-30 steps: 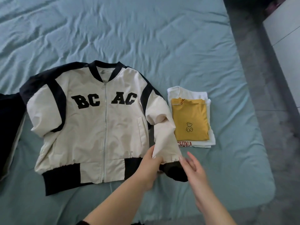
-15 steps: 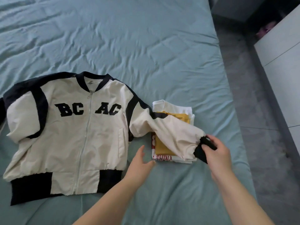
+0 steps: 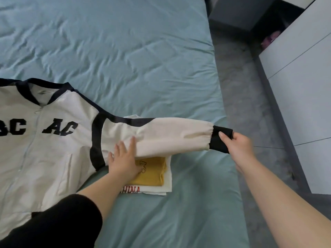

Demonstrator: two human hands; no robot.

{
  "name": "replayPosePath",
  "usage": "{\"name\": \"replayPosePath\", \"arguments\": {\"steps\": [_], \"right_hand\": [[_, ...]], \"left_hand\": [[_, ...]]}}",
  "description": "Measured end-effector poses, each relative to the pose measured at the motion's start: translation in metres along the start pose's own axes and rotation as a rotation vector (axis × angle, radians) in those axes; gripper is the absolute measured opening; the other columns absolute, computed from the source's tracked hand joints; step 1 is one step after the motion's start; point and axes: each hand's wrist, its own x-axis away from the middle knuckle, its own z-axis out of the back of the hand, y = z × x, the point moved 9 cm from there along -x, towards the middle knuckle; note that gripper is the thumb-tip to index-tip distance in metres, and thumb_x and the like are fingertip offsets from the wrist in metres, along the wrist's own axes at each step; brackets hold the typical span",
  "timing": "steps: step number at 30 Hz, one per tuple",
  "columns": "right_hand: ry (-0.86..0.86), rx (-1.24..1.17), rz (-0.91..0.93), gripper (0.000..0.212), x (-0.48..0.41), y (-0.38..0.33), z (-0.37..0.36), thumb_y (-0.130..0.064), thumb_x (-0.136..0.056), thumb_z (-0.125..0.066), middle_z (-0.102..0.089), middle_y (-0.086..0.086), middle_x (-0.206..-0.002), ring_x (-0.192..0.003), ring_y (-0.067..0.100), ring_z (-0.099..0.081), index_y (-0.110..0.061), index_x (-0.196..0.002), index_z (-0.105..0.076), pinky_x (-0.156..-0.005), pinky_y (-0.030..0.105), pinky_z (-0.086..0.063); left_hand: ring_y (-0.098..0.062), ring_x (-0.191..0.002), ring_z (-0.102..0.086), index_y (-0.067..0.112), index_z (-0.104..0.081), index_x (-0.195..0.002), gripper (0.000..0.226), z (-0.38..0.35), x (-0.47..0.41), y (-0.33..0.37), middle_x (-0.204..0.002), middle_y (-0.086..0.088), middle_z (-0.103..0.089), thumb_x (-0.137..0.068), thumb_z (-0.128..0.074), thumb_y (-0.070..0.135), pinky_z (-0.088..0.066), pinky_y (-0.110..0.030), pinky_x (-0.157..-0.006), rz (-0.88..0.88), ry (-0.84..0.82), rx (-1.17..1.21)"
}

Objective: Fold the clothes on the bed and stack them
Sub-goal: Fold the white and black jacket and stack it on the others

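Half a second ago the sleeve (image 3: 170,136) sagged bent over the folded stack; now it is pulled straight, its long axis left to right, black cuff (image 3: 221,140) pointing right at the bed's (image 3: 125,51) edge. The right hand (image 3: 238,145) pinches the cuff, fingers curled. The left hand (image 3: 123,158) presses the sleeve, fingers spread. The jacket (image 3: 44,149) lies face up on the left, collar far

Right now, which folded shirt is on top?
The yellow shirt. It lies on the white shirt, whose red letters peek out below; the jacket sleeve crosses both.
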Motion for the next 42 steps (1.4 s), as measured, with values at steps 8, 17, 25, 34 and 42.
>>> {"name": "replayPosePath", "arguments": {"steps": [8, 17, 25, 34, 42], "right_hand": [[-0.041, 0.055, -0.117, 0.043, -0.006, 0.034, 0.002, -0.037, -0.094, -0.059, -0.054, 0.002, -0.055, -0.039, 0.010, -0.053, -0.011, -0.061, -0.049, -0.038, 0.017, -0.045], [-0.404, -0.448, -0.289, 0.027, 0.037, 0.035, -0.051, -0.041, -0.094, -0.054, -0.076, 0.003, -0.089, -0.074, 0.013, -0.072, -0.019, -0.094, -0.069, -0.063, 0.024, -0.054], [-0.640, -0.318, -0.546, 0.045, 0.134, 0.088, -0.172, -0.047, -0.095, -0.047, -0.075, 0.007, -0.100, -0.083, 0.018, -0.069, -0.012, -0.112, -0.068, -0.073, 0.030, -0.047], [-0.799, -0.745, -0.793, 0.058, 0.237, 0.028, -0.383, -0.059, -0.077, -0.060, -0.072, 0.002, -0.114, -0.100, 0.017, -0.070, -0.018, -0.118, -0.061, -0.083, 0.036, -0.051], [-0.417, -0.953, -0.921, 0.037, 0.263, 0.019, -0.474, -0.039, -0.092, -0.059, -0.070, 0.007, -0.109, -0.097, 0.021, -0.066, -0.017, -0.123, -0.058, -0.075, 0.036, -0.050]], "left_hand": [[-0.028, -0.147, -0.014, 0.036, 0.011, -0.151, 0.096, -0.047, 0.001, 0.068, -0.162, 0.008, -0.003, -0.084, -0.055, 0.056, -0.019, -0.057, -0.113, -0.136, -0.120, 0.114], [-0.011, -0.093, -0.061, 0.034, -0.051, -0.109, 0.026, -0.026, 0.018, 0.160, -0.101, 0.014, -0.065, -0.085, -0.058, 0.028, -0.044, -0.020, -0.071, -0.162, 0.077, 0.922], [-0.002, -0.081, -0.062, 0.033, -0.061, -0.083, 0.008, 0.040, -0.011, 0.038, -0.084, 0.013, -0.068, -0.088, -0.066, 0.031, -0.050, -0.020, -0.066, 0.030, 0.145, 1.143], [-0.020, -0.097, -0.067, 0.025, -0.063, -0.092, 0.011, 0.133, -0.018, -0.196, -0.099, -0.002, -0.070, -0.087, -0.069, 0.017, -0.057, -0.032, -0.079, 0.233, 0.257, 1.245], [-0.013, -0.084, -0.068, 0.020, -0.059, -0.101, 0.020, 0.171, -0.011, -0.384, -0.098, 0.001, -0.068, -0.087, -0.070, 0.011, -0.055, -0.020, -0.063, 0.371, 0.360, 1.315]]}}
